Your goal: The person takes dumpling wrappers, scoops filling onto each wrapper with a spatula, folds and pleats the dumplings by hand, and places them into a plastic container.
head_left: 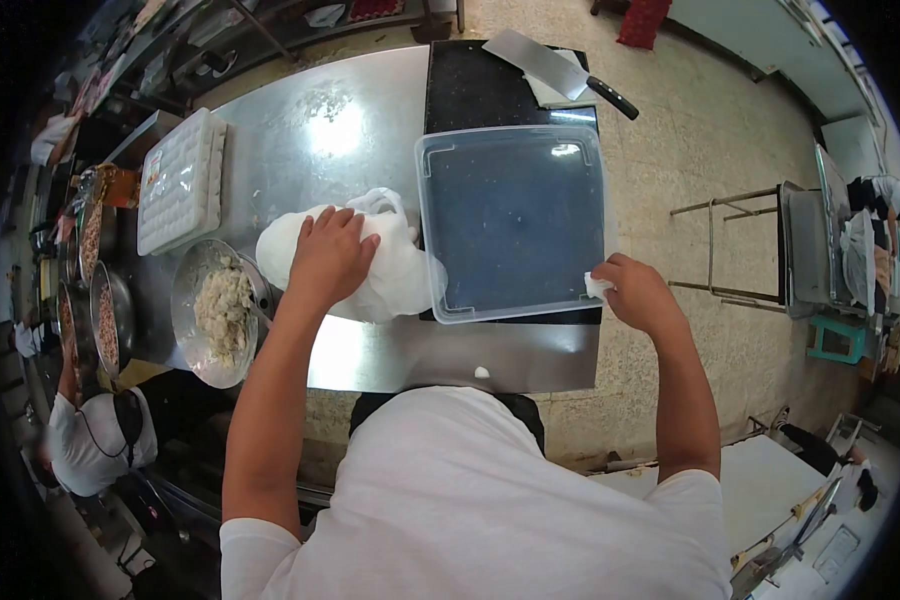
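Note:
My left hand (335, 255) lies with its fingers spread on a soft white mass in a thin white plastic bag (395, 285). Its contents cannot be made out. To the right of the bag stands a clear, shallow plastic tub (515, 215) whose inside looks dark from the surface below. At the tub's lower right corner, my right hand (638, 293) pinches a small white piece (598, 286), perhaps dough. A small white lump (482, 372) rests on the steel table near my body.
The steel table (270, 95) carries a cleaver (545, 62) on the black board at the back. Leftward are a stacked egg tray (182, 180), a bowl of pale chopped filling (223, 310) and several metal bowls (110, 320). A co-worker (100, 440) is at the left.

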Demonstrator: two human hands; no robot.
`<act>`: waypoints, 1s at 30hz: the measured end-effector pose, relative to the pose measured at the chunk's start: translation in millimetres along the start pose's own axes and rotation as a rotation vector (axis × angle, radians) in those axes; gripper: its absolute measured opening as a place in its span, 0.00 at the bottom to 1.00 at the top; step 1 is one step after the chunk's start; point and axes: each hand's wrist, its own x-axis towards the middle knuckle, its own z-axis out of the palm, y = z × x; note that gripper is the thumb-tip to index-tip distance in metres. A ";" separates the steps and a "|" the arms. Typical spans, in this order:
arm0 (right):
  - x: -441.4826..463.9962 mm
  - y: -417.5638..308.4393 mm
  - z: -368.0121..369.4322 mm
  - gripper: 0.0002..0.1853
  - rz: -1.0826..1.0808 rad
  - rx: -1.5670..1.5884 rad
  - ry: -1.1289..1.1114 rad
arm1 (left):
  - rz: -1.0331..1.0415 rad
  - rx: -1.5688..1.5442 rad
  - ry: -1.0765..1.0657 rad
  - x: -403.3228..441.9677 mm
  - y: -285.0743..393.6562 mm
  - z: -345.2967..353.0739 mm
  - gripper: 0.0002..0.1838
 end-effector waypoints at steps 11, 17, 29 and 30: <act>-15.2 3.9 8.3 0.19 -0.064 0.086 -0.003 | -0.035 0.041 0.088 -2.1 7.6 -1.9 0.22; -29.1 -14.7 12.1 0.29 -0.017 0.072 0.057 | 0.014 -0.134 0.137 14.3 -2.3 8.7 0.18; -29.2 -59.0 46.6 0.17 -0.257 0.175 0.533 | 0.016 0.041 -0.109 58.5 0.2 12.3 0.17; -29.7 -61.4 50.5 0.16 -0.248 0.208 0.527 | 0.013 0.042 -0.112 60.7 -1.2 12.2 0.17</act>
